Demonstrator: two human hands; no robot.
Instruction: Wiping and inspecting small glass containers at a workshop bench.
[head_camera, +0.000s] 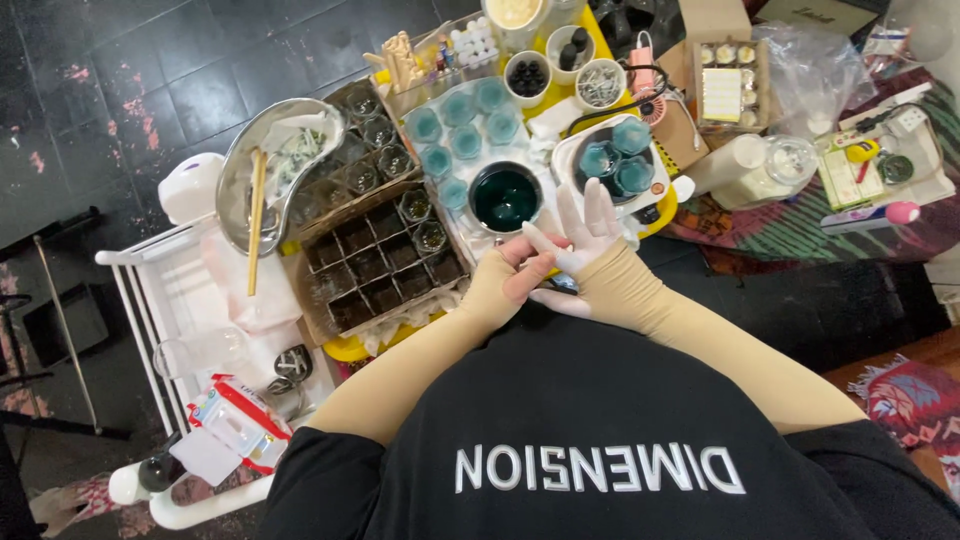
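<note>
Tugging at the gloved, spread right hand (585, 235), the left hand (515, 275), beside a steel cup (505, 197) of dark green liquid.

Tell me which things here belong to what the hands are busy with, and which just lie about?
In hand:
- left hand, pulling at the glove
- right hand, wearing the white glove

Lying about:
- pot of dark green liquid
- small teal-filled cups
- divided cardboard box
- metal bowl with sticks
- white trolley
</note>
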